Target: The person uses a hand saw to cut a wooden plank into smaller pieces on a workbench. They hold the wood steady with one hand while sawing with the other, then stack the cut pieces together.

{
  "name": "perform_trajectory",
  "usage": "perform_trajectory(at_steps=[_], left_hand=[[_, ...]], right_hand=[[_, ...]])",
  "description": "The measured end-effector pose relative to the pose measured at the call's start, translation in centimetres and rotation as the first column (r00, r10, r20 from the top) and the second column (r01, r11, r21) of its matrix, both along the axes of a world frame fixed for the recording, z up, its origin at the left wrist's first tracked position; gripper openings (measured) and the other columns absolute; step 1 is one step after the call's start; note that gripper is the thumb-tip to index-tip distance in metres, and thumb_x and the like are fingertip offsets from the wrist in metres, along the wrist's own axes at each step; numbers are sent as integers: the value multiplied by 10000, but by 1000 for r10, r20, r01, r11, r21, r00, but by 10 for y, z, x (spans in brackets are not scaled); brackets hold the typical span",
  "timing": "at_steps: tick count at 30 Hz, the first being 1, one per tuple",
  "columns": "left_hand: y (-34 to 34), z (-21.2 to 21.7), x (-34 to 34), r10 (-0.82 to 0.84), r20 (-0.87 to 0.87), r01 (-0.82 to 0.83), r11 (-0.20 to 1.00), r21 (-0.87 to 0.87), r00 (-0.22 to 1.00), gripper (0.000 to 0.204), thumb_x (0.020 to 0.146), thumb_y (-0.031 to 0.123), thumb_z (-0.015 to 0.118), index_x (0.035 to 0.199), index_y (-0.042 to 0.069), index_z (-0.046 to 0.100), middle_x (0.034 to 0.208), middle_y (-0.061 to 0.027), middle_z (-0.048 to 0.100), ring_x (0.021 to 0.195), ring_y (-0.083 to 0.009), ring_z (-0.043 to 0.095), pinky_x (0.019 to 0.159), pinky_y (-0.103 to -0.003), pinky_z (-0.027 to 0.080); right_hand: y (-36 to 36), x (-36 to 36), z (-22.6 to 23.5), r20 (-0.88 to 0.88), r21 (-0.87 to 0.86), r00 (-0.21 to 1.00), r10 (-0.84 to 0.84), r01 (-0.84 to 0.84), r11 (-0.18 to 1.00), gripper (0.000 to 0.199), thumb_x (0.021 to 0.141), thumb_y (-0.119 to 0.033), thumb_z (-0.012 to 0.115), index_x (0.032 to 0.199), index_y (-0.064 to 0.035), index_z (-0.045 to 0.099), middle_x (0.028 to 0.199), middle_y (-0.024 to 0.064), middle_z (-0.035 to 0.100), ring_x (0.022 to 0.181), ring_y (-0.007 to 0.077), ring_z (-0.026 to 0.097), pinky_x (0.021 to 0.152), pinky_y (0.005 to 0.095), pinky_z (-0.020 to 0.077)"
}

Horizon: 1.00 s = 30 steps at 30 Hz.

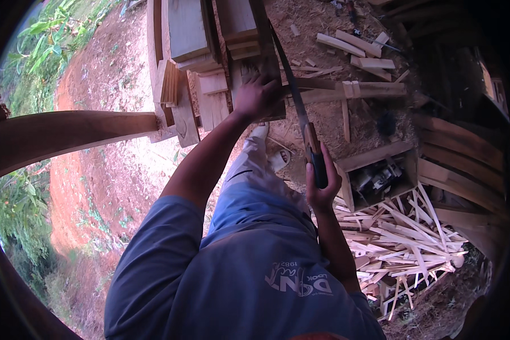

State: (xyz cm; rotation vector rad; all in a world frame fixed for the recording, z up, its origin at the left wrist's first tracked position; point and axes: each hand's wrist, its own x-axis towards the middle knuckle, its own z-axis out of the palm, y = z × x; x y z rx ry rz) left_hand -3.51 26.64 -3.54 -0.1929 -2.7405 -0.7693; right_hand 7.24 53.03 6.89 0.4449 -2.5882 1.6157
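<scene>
My right hand [322,184] is closed around the wood-and-black handle of a handsaw [296,90]. Its long, narrow dark blade points away from me, alongside the right edge of the stacked timber. My left hand [258,96] rests on a wooden board [245,71] at the near end of the stack, its fingers spread over the wood. Whether the blade touches the board cannot be made out. Left of that hand, thick planks [188,34] lie side by side, with small cut blocks [213,82] at their near ends.
A curved wooden beam [68,136] reaches in from the left. Short offcuts [368,51] lie on the ground at far right. A wooden box [348,187] of metal tools stands to my right, beside a heap of thin wood strips [402,232]. Long boards [459,153] lie farther right.
</scene>
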Motion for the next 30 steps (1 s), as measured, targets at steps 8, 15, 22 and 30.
perform_trajectory(at_steps=[8,15,22,30], left_hand=[[-2,-3,1,9,5,-9,1000,6,1000,250,873,363,747,1022,174,680,1068,-112,624,1038,-366,647,876,-504,531],[0,0,1,28,44,-29,999,26,999,248,864,341,751,1015,162,670,1067,-126,613,1036,-378,639,878,-507,522],[3,-3,-1,70,24,-70,998,3,997,274,845,351,773,1016,158,680,1065,-123,621,1037,-375,638,858,-507,534],[2,-8,0,78,42,-79,997,4,996,265,851,334,764,1033,158,686,1100,-119,636,1050,-370,637,866,-509,537]], right_hand=[[-11,-12,-7,10,-28,1000,-17,17,999,568,938,-103,694,1479,3,557,1028,150,765,780,140,709,709,283,560],[-11,-9,-5,220,-76,975,-21,39,996,533,969,-115,660,1475,15,555,1299,206,701,1116,230,701,944,341,541],[-4,-3,-16,143,-33,990,-21,26,999,523,974,-131,650,1471,5,563,1243,188,725,1008,202,708,877,324,547],[1,1,-17,187,-25,982,-10,15,1000,520,972,-122,651,1467,9,564,1216,203,736,989,214,732,852,334,557]])
